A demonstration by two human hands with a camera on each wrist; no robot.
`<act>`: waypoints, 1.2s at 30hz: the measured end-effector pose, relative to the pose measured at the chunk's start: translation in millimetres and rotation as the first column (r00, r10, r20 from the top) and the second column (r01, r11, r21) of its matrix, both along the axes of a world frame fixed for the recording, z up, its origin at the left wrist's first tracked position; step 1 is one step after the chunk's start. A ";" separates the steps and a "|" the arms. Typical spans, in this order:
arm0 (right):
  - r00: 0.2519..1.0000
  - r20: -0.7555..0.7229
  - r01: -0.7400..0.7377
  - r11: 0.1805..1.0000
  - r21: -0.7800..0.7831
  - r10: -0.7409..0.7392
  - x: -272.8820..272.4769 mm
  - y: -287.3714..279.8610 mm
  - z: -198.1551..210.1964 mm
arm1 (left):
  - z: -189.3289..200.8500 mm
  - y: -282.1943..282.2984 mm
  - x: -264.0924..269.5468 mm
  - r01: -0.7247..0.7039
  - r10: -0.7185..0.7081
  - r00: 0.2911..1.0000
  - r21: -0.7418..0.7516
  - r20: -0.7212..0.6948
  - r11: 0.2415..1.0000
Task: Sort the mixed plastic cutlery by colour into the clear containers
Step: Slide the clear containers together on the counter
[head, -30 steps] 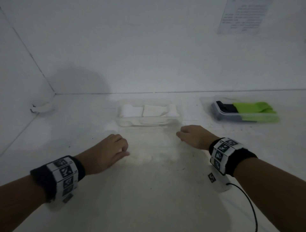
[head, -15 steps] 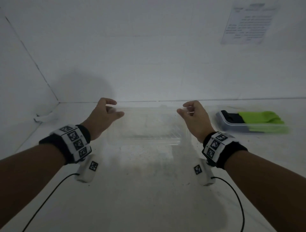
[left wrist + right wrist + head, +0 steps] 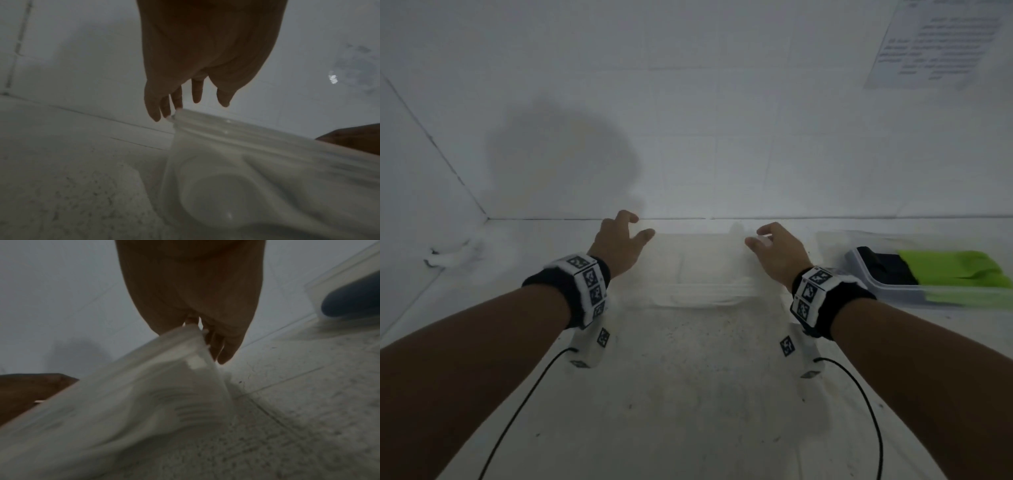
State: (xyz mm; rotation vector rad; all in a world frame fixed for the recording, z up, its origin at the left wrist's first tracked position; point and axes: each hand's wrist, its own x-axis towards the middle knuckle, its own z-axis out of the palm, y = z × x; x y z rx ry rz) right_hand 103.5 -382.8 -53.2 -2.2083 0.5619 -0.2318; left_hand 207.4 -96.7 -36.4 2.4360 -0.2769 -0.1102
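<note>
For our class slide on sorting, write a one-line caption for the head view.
Left hand and right hand at the ends of a clear container of white cutlery.

White counter (image 3: 698, 394), surface speckled with dark specks, faint seam lines across it in the right wrist view. White tiled wall (image 3: 722, 120) behind, second wall on the left, corner in upper left of frame. Printed paper sheet (image 3: 941, 41) stuck on wall, upper right, text too blurred to read. Small white lump (image 3: 453, 255) at the left wall base, can't tell what. Large soft shadow (image 3: 561, 157) on back wall.
</note>
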 end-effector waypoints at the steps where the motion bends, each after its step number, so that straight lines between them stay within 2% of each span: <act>1: 0.999 -0.035 -0.029 1.000 -0.004 0.029 0.4 0.9 -3.5 | -2.4 0.1 -3.5 0.024 -0.023 0.999 0.025 -0.041 0.999; 3: 0.997 -0.057 -0.059 0.998 -0.008 0.058 1.4 1.6 -7.1 | -7.2 -0.1 -14.3 0.085 -0.067 0.988 0.127 -0.136 0.988; 5: 0.995 -0.061 -0.077 0.997 -0.032 0.075 5.3 0.6 -6.7 | -12.5 0.5 -23.2 0.121 -0.088 0.981 0.194 -0.173 0.973; 11: 0.994 -0.090 -0.075 0.994 -0.084 0.067 11.8 7.7 -14.1 | -14.5 4.0 -29.7 0.085 -0.059 0.986 0.163 -0.156 0.983; 18: 0.994 -0.089 -0.079 0.992 -0.103 0.070 -2.0 -3.0 -9.3 | -15.6 0.9 -31.4 0.104 -0.087 0.990 0.162 -0.111 0.981; 22: 0.993 -0.099 -0.072 0.994 -0.085 0.064 -4.7 -3.0 -9.8 | -19.0 -6.6 -32.6 0.059 -0.045 0.995 0.155 -0.092 0.986; 27: 0.995 -0.102 -0.029 0.987 -0.156 0.014 -4.6 5.1 -16.7 | -28.6 -8.9 -34.5 0.012 -0.007 1.000 0.195 -0.030 0.981; 33: 0.991 -0.101 0.083 0.993 -0.083 -0.092 -7.1 10.2 -17.2 | -34.1 -9.7 -33.1 0.001 -0.001 1.000 0.203 0.001 0.979; 36: 0.989 -0.113 0.085 0.990 -0.108 -0.098 -6.9 11.3 -14.6 | -33.9 -9.5 -32.4 0.006 -0.006 1.000 0.197 -0.003 0.980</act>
